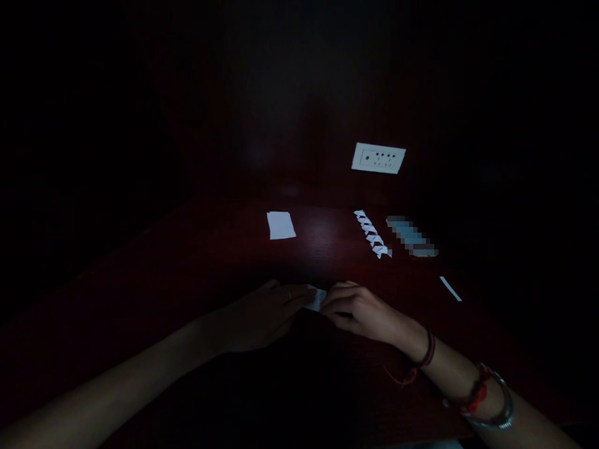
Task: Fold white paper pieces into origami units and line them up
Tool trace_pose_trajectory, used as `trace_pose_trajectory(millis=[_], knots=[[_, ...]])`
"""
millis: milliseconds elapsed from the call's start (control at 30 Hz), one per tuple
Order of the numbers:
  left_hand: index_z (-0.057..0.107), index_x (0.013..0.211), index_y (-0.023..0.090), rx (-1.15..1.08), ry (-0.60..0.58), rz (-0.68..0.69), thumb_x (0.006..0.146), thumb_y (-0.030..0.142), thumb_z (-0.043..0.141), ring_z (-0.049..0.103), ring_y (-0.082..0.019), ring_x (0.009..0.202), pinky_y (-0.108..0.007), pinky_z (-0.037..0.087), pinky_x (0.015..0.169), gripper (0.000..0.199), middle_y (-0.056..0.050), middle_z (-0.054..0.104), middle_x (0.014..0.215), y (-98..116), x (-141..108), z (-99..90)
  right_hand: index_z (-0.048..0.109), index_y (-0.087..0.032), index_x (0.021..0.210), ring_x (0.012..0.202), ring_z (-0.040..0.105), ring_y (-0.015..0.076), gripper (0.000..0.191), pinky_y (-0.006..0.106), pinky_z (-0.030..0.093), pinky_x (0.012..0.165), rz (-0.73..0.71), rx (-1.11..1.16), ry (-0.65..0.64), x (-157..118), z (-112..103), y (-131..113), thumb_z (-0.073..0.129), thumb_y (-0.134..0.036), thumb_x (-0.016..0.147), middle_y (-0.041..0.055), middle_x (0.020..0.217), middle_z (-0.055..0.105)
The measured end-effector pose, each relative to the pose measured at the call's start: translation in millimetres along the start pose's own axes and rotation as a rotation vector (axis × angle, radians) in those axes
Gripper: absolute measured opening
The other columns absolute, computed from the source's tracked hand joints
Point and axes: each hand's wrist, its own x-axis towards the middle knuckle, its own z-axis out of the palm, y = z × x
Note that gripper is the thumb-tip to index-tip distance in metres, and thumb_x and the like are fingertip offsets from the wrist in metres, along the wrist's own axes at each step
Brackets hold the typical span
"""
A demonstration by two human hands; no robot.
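Observation:
A small piece of white paper (316, 299) lies on the dark red table between my two hands. My left hand (264, 315) reaches in from the left with its fingers stretched out, their tips resting on the paper's left part. At the paper's right edge, the bent fingers of my right hand (355, 308) close on it. Shadow hides part of the left fingers, and the right fingertips are partly covered. Farther off stand or lie several folded white paper pieces (369, 234) in a slanting row.
A small stack of white paper sheets (281, 226) lies at the back, left of the folded row. Right of that row is a pixelated phone-like object (412, 236). A narrow white strip (450, 289) lies nearer me. A socket panel (379, 158) is on the wall behind.

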Motion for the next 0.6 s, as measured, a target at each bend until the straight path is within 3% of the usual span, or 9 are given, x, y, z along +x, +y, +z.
trace_pose_trajectory(millis=[200, 600], knots=[[0.025, 0.127, 0.024, 0.052, -0.02, 0.018, 0.08, 0.011, 0.038, 0.032, -0.019, 0.116, -0.034, 0.024, 0.089, 0.05, -0.002, 0.031, 0.132, -4.5, -0.4, 7.2, 0.061, -0.018, 0.086, 0.084, 0.05, 0.0129, 0.015, 0.029, 0.035, 0.079, 0.01, -0.041, 0.0, 0.1, 0.0, -1.8, 0.048, -0.016, 0.078, 0.0019, 0.086, 0.061], [0.021, 0.128, 0.026, 0.071, -0.034, 0.012, 0.078, 0.008, 0.036, 0.032, -0.019, 0.116, -0.035, 0.025, 0.087, 0.055, -0.002, 0.029, 0.133, -1.7, -2.8, 5.8, 0.06, -0.018, 0.092, 0.078, 0.05, 0.0118, 0.02, 0.027, 0.037, 0.074, 0.049, -0.15, 0.07, 0.4, 1.1, 6.3, 0.046, -0.014, 0.079, 0.0029, 0.083, 0.055]])
